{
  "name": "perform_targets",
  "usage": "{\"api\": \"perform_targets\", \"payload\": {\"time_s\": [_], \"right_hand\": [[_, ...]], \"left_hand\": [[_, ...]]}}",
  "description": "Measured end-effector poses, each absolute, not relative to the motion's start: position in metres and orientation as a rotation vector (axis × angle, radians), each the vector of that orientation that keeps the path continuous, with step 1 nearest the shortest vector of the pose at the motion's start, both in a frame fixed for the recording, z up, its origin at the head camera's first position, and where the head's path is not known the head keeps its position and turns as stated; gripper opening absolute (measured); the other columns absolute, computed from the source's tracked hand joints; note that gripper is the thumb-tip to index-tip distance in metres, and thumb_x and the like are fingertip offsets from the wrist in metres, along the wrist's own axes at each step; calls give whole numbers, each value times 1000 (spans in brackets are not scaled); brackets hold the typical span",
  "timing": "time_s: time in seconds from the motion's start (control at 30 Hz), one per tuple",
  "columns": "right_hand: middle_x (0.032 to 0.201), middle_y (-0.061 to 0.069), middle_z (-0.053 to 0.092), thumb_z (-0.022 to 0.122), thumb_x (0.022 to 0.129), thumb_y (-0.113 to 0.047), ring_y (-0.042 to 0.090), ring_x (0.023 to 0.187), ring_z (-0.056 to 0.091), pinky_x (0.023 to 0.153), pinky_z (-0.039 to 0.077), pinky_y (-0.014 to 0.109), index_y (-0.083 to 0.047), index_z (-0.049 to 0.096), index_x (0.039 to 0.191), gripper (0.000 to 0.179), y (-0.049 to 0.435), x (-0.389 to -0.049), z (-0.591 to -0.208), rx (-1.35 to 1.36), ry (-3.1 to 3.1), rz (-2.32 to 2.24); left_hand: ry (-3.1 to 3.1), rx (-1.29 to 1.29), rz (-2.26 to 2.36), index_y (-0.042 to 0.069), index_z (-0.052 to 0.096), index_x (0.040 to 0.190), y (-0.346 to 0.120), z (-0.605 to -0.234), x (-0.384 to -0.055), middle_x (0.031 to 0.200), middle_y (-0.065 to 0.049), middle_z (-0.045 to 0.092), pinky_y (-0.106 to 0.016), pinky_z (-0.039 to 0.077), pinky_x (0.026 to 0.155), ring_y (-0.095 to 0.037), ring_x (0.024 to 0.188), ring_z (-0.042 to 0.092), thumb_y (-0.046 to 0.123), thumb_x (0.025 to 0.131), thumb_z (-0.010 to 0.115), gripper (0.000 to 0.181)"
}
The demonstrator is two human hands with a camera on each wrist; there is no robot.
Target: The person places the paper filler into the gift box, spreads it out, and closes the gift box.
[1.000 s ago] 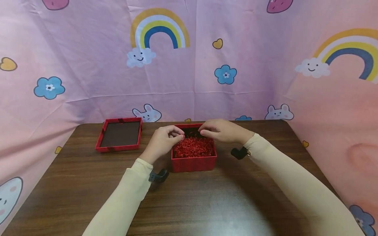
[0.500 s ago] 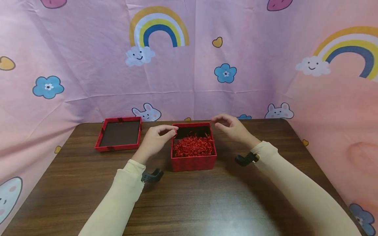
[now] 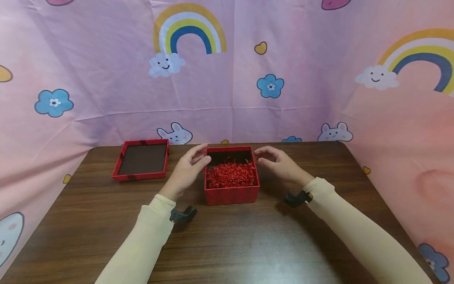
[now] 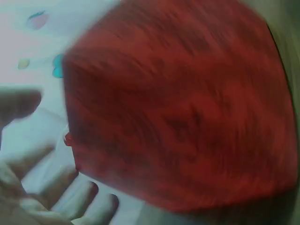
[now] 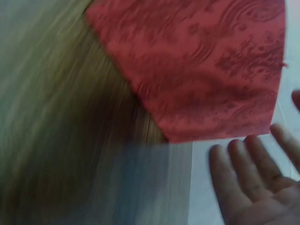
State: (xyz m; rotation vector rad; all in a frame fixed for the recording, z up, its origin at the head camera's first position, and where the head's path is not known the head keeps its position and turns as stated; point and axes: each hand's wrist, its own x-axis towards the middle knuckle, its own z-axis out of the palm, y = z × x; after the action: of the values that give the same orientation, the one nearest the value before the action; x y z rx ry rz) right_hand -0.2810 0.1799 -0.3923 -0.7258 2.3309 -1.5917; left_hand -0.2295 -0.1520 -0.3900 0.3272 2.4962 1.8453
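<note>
A red patterned gift box (image 3: 232,196) stands open-topped near the back of the table, filled with red shredded paper (image 3: 231,175). At the box's left side is my left hand (image 3: 186,169), its fingers spread and relaxed with nothing in them. My right hand (image 3: 281,165) is by the opposite side, fingers loosely bent beside the back right corner. In the left wrist view the box's side wall (image 4: 178,112) fills most of the picture, blurred. The right wrist view shows a damask-like pattern on the other wall (image 5: 211,70), with the right fingertips close to its edge.
To the left lies the red box lid (image 3: 140,177), upturned, its dark inside (image 3: 143,159) facing up. The brown wooden table (image 3: 230,244) ends at a pink printed cloth backdrop (image 3: 213,90), which also hangs at both sides. A dark band (image 3: 182,215) sits on the left wrist.
Both hands have moved from above the shredded paper out to the box's sides. The left fingers, earlier pinched around a red bit at the rim, have spread apart. The box stays in place.
</note>
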Motion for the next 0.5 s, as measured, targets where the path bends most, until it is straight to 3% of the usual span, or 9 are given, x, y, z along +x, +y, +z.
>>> {"api": "perform_targets", "payload": {"time_s": [0.1, 0.23, 0.37, 0.5], "right_hand": [[150, 21, 50, 58, 107, -18, 39, 134, 54, 107, 49, 56, -3, 43, 151, 49, 178, -278, -394, -644, 2116, -1729], [161, 23, 36, 55, 108, -21, 43, 141, 47, 107, 47, 61, -7, 26, 162, 62, 175, -272, -398, -543, 1910, -1845], [161, 19, 37, 56, 107, -22, 39, 140, 49, 106, 50, 56, -10, 28, 162, 62, 171, -266, -405, -502, 1865, -1878], [157, 15, 44, 60, 105, -21, 35, 136, 53, 103, 54, 49, -11, 36, 158, 59, 167, -263, -412, -473, 1893, -1883]], "left_hand": [[2259, 170, 2007, 17, 36, 160, -157, -395, -228, 162, -12, 38, -58, 38, 116, -31, 146, 41, 35, 106, 60, 62], [2168, 165, 2023, 15, 33, 162, -159, -403, -226, 165, -13, 33, -57, 34, 119, -32, 149, 36, 29, 106, 60, 63], [2173, 217, 2020, 16, 33, 162, -159, -410, -225, 166, -13, 33, -56, 36, 119, -35, 150, 35, 21, 104, 62, 65], [2168, 225, 2025, 19, 34, 162, -160, -416, -225, 165, -11, 36, -54, 39, 117, -34, 147, 42, 19, 104, 62, 65]]}}
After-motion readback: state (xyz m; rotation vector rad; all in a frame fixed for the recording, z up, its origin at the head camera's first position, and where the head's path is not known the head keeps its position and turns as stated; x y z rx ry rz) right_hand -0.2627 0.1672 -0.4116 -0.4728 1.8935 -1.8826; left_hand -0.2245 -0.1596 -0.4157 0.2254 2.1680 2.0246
